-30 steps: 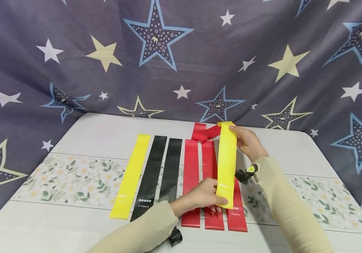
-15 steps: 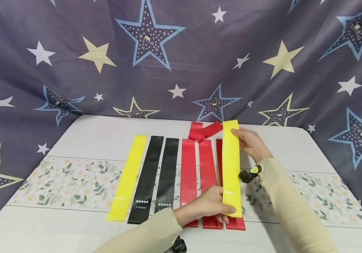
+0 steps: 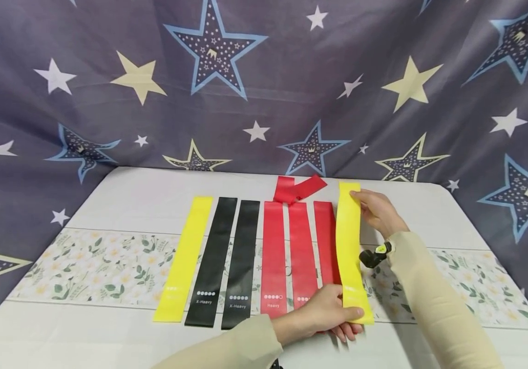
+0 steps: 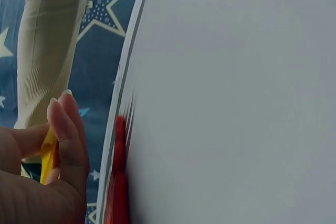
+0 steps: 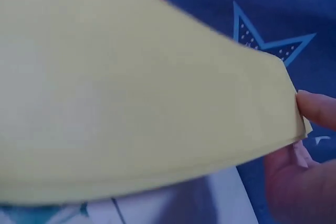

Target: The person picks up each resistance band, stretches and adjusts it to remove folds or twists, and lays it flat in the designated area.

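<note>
A yellow resistance band (image 3: 350, 241) is stretched lengthwise between both hands, held just right of the row of bands. My left hand (image 3: 325, 312) pinches its near end between thumb and fingers. At the far end, my right hand (image 3: 378, 209) pinches the band's right edge. In the right wrist view, the yellow band (image 5: 147, 98) fills much of the picture, with the right thumb and fingers at its tip. Beside it lies a red band (image 3: 325, 236), its lower part hidden behind the left hand and the held band.
Further left lie two more red bands (image 3: 274, 256) marked Heavy, two black bands (image 3: 240, 256) marked X-Heavy, and another yellow band (image 3: 185, 256). A folded red band (image 3: 297, 189) sits behind the row. A star-printed cloth (image 3: 264, 92) hangs behind the white table (image 3: 84, 338).
Both hands have carried the yellow band to the right, off the rightmost red band. The head view has shifted slightly. The other bands lie as before.
</note>
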The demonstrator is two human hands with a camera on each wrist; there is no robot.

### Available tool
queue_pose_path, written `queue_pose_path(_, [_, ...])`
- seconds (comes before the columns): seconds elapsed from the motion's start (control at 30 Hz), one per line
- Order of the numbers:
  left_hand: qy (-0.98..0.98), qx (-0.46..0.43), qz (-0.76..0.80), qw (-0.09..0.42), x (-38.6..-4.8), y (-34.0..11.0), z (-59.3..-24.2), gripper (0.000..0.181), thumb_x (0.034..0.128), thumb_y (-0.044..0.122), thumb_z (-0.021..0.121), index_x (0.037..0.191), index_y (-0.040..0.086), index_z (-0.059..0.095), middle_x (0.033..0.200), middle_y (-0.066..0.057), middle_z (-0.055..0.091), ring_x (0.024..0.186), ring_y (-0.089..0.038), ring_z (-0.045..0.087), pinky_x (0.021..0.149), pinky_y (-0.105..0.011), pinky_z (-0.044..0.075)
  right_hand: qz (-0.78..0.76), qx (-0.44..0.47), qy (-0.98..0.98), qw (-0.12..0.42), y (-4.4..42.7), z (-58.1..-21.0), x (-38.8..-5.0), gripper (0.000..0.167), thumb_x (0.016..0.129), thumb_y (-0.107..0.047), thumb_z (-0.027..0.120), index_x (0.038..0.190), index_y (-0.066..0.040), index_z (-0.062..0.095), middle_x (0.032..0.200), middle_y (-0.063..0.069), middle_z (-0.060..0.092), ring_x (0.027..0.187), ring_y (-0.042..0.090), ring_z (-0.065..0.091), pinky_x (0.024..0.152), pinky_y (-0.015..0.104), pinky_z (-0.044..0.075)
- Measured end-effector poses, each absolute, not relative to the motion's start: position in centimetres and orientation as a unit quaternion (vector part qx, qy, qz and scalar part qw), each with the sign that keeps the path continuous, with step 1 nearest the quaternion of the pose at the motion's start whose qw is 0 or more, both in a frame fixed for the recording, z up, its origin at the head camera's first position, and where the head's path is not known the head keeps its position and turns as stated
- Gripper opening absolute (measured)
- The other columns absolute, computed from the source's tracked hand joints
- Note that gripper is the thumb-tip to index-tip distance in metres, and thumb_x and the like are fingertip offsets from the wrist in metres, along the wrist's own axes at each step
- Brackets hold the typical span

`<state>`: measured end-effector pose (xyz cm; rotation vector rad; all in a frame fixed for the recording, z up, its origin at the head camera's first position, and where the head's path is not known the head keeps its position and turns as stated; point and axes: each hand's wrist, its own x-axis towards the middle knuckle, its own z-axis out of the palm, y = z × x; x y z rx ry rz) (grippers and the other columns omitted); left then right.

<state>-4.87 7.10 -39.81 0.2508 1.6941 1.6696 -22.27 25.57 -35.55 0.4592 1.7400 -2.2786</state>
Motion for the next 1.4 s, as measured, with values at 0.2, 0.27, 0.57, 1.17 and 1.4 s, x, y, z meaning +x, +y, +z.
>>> queue_pose_path(0.2, [0.644, 0.077, 0.651, 0.394, -4.1, 7.9, -39.7, 0.014, 0.0939, 0.004, 0.049, 0.104, 0.004, 0.058, 0.081, -0.018, 0.072, 0.067, -0.035, 0.07, 0.049, -0.03, 0.055, -0.729, 0.149, 0.655, 0.13, 26.0, -36.3, -22.5, 0.049, 0.095, -0.009, 0.054, 0.138, 0.004, 0.036, 0.078, -0.009, 0.062, 0.068, 0.002, 0.056, 0.061, 0.014, 0.047])
queue_pose_path(0.27, [0.636, 0.071, 0.651, 0.407, -4.0, 8.2, -39.7, 0.016, 0.0937, 0.003, 0.046, 0.105, 0.003, 0.057, 0.084, -0.019, 0.072, 0.079, -0.042, 0.069, 0.052, -0.032, 0.057, -0.709, 0.14, 0.677, 0.138, 26.1, -36.6, -22.5, 0.055, 0.095, -0.011, 0.054, 0.142, 0.006, 0.032, 0.08, -0.009, 0.061, 0.068, 0.002, 0.055, 0.061, 0.014, 0.046])
queue_pose_path(0.57, [0.627, 0.038, 0.633, 0.453, -3.5, 9.7, -40.1, 0.014, 0.0964, 0.011, 0.048, 0.099, 0.004, 0.06, 0.09, -0.02, 0.073, 0.092, -0.041, 0.067, 0.067, -0.038, 0.058, -0.61, 0.145, 0.761, 0.165, 26.8, -38.0, -23.2, 0.064, 0.097, -0.022, 0.053, 0.149, 0.0, 0.024, 0.145, 0.014, 0.036, 0.096, 0.003, 0.053, 0.078, 0.011, 0.048])
queue_pose_path(1.17, [0.622, -0.024, 0.622, 0.475, -3.1, 11.7, -40.4, 0.013, 0.0964, 0.013, 0.048, 0.1, 0.004, 0.056, 0.086, -0.02, 0.073, 0.092, -0.037, 0.069, 0.072, -0.035, 0.057, -0.539, 0.154, 0.813, 0.158, 28.2, -39.4, -24.7, 0.056, 0.098, -0.027, 0.051, 0.142, 0.003, 0.037, 0.131, 0.014, 0.048, 0.083, 0.003, 0.057, 0.103, 0.037, 0.045])
queue_pose_path(1.4, [0.631, -0.042, 0.603, 0.487, -3.2, 11.5, -40.2, 0.016, 0.096, 0.015, 0.048, 0.101, 0.002, 0.055, 0.084, -0.018, 0.073, 0.093, -0.033, 0.069, 0.072, -0.032, 0.056, -0.542, 0.165, 0.811, 0.146, 27.8, -39.8, -25.1, 0.056, 0.097, -0.027, 0.052, 0.142, 0.003, 0.038, 0.14, 0.018, 0.043, 0.11, 0.019, 0.055, 0.107, 0.039, 0.04])
